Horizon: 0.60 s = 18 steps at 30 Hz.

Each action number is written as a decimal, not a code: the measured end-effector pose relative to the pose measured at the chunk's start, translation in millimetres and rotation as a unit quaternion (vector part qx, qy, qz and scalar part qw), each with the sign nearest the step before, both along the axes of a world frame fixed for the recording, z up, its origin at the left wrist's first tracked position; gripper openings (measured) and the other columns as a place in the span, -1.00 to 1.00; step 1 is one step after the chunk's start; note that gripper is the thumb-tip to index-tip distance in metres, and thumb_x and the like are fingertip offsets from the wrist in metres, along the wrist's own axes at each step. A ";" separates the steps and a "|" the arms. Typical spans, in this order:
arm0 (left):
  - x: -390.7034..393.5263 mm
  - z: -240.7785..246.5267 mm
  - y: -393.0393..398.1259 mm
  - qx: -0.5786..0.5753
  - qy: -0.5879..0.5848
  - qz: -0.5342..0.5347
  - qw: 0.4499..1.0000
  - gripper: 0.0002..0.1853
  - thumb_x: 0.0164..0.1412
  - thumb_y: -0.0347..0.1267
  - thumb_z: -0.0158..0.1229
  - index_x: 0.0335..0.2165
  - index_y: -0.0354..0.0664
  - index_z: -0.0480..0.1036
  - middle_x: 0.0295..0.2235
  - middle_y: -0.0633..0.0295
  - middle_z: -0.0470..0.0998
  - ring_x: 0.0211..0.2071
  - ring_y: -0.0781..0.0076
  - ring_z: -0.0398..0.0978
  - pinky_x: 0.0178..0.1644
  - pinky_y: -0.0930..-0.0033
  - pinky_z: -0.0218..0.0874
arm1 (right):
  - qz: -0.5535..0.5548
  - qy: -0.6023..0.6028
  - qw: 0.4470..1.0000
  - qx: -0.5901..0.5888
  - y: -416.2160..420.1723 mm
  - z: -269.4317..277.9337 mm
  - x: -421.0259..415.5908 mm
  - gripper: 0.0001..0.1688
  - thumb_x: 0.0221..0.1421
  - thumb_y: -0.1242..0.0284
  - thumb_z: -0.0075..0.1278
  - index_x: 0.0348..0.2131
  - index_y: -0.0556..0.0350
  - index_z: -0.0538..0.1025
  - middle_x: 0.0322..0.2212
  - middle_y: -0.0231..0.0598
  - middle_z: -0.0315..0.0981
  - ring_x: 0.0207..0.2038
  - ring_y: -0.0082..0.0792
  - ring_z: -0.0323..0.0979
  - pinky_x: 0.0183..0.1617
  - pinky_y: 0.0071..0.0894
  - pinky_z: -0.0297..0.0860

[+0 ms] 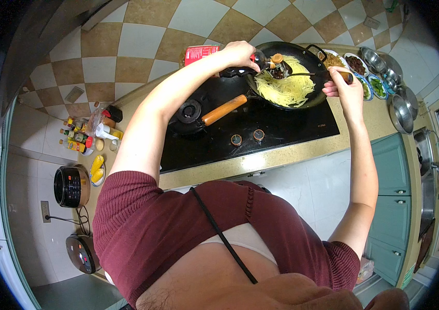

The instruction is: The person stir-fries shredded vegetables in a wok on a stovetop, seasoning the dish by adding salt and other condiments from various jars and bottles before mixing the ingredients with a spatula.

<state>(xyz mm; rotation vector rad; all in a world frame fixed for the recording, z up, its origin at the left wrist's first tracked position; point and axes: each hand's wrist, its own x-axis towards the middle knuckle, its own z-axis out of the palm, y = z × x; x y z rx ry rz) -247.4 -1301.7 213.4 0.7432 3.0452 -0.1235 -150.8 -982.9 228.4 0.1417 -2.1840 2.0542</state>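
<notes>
My left hand point(239, 55) grips a large dark sauce bottle point(202, 53) with a red label, tilted so that its neck lies over the bowl of a ladle. My right hand point(341, 87) holds the ladle's wooden handle point(346, 77). The ladle's bowl point(279, 73), with dark liquid in it, is above shredded pale-yellow vegetable, perhaps potato point(289, 91), in a black wok point(316, 93). The wok has a wooden handle point(225, 110) and sits on the right of a black glass gas hob point(281, 120). Whether liquid is flowing from the bottle cannot be told.
Plates of noodle-like food point(332, 59), dark chopped food point(355, 64) and green pieces point(377, 87) stand right of the wok, beside metal bowls point(401, 114). On the left are condiment bottles point(76, 135), corn cobs point(97, 168) and a rice cooker point(72, 186). The sink point(428, 193) is far right.
</notes>
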 end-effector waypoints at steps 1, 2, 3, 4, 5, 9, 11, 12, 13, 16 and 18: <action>-0.3 0.2 0.9 0.002 0.002 -0.001 1.000 -0.20 -0.28 0.28 0.26 -0.36 -0.28 0.49 -0.42 -0.06 0.56 -0.29 -0.02 0.53 -0.22 0.08 0.37 | -0.001 -0.001 1.000 0.003 0.6 -0.2 0.0 -0.68 0.10 0.29 0.09 -0.23 0.15 0.54 -0.58 -0.23 0.49 -0.59 -0.53 0.48 -0.51 -0.62 0.41; -0.8 0.5 1.6 0.004 0.004 -0.003 1.000 -0.20 -0.28 0.28 0.25 -0.36 -0.28 0.49 -0.42 -0.06 0.56 -0.29 -0.03 0.53 -0.23 0.08 0.37 | -0.003 -0.002 1.000 0.006 1.1 -0.5 0.1 -0.68 0.10 0.29 0.09 -0.23 0.15 0.54 -0.58 -0.23 0.49 -0.59 -0.52 0.48 -0.51 -0.62 0.41; -1.1 -0.4 0.8 0.007 0.007 -0.003 1.000 -0.20 -0.27 0.28 0.25 -0.37 -0.28 0.49 -0.42 -0.06 0.56 -0.30 -0.03 0.53 -0.23 0.08 0.37 | -0.003 -0.003 1.000 0.005 1.1 -0.4 0.6 -0.68 0.10 0.29 0.09 -0.23 0.15 0.54 -0.58 -0.23 0.49 -0.59 -0.52 0.48 -0.51 -0.62 0.41; -1.6 -1.1 -0.2 0.018 0.009 0.000 1.000 -0.21 -0.27 0.28 0.25 -0.37 -0.28 0.48 -0.42 -0.06 0.56 -0.30 -0.02 0.53 -0.23 0.10 0.36 | -0.004 -0.005 1.000 0.004 1.0 -0.2 1.1 -0.68 0.10 0.28 0.09 -0.23 0.15 0.54 -0.58 -0.23 0.49 -0.59 -0.52 0.48 -0.51 -0.62 0.41; -2.3 -1.5 -1.6 0.028 0.011 0.003 1.000 -0.21 -0.26 0.27 0.25 -0.37 -0.28 0.48 -0.43 -0.06 0.56 -0.31 -0.02 0.54 -0.24 0.11 0.36 | -0.004 -0.006 1.000 0.003 0.8 0.0 1.5 -0.68 0.10 0.28 0.09 -0.23 0.15 0.54 -0.58 -0.22 0.49 -0.59 -0.51 0.48 -0.51 -0.61 0.41; -7.5 -4.5 -10.8 0.099 0.026 0.013 0.995 -0.23 -0.23 0.27 0.25 -0.40 -0.28 0.48 -0.46 -0.05 0.55 -0.34 0.03 0.54 -0.26 0.16 0.34 | -0.010 -0.008 1.000 0.005 2.0 -0.4 -1.2 -0.68 0.09 0.28 0.09 -0.24 0.13 0.54 -0.57 -0.22 0.49 -0.59 -0.50 0.49 -0.52 -0.61 0.41; -9.0 0.0 -19.1 0.123 0.015 0.038 0.992 -0.25 -0.21 0.28 0.24 -0.45 -0.27 0.46 -0.52 -0.03 0.52 -0.40 0.07 0.53 -0.26 0.19 0.32 | -0.011 -0.015 1.000 0.012 0.8 -1.5 -5.1 -0.69 0.09 0.28 0.10 -0.24 0.12 0.55 -0.57 -0.22 0.49 -0.58 -0.50 0.49 -0.52 -0.61 0.41; -9.7 0.0 -24.3 0.146 0.027 0.043 0.988 -0.24 -0.21 0.29 0.23 -0.46 -0.28 0.45 -0.53 -0.02 0.52 -0.41 0.08 0.53 -0.27 0.20 0.33 | -0.012 -0.027 0.999 0.019 -0.4 -4.5 -11.9 -0.70 0.09 0.30 0.09 -0.23 0.13 0.55 -0.55 -0.21 0.50 -0.57 -0.51 0.49 -0.49 -0.63 0.41; -12.9 -0.9 -25.3 0.174 0.037 0.044 0.983 -0.23 -0.22 0.30 0.23 -0.47 -0.28 0.45 -0.53 -0.02 0.52 -0.43 0.09 0.53 -0.28 0.20 0.33 | 0.008 -0.007 0.999 0.053 1.3 -7.0 -23.2 -0.71 0.10 0.31 0.08 -0.24 0.13 0.55 -0.55 -0.23 0.50 -0.56 -0.52 0.49 -0.48 -0.64 0.40; -24.9 8.2 -62.4 0.233 0.093 0.098 0.963 -0.23 -0.21 0.33 0.21 -0.43 -0.22 0.50 -0.51 0.04 0.54 -0.44 0.25 0.54 -0.34 0.25 0.34 | 0.098 0.060 0.959 0.260 -3.3 -5.3 -44.8 -0.77 0.08 0.37 0.08 -0.27 0.10 0.56 -0.51 -0.29 0.54 -0.52 -0.59 0.49 -0.42 -0.64 0.38; -15.6 13.0 -102.3 0.276 0.116 0.137 0.944 -0.20 -0.22 0.35 0.18 -0.41 -0.24 0.52 -0.48 0.01 0.56 -0.41 0.21 0.55 -0.29 0.23 0.34 | 0.132 0.239 0.865 0.422 -2.9 -14.1 -54.4 -0.78 0.00 0.42 0.11 -0.28 0.07 0.57 -0.45 -0.26 0.57 -0.52 -0.60 0.48 -0.35 -0.58 0.40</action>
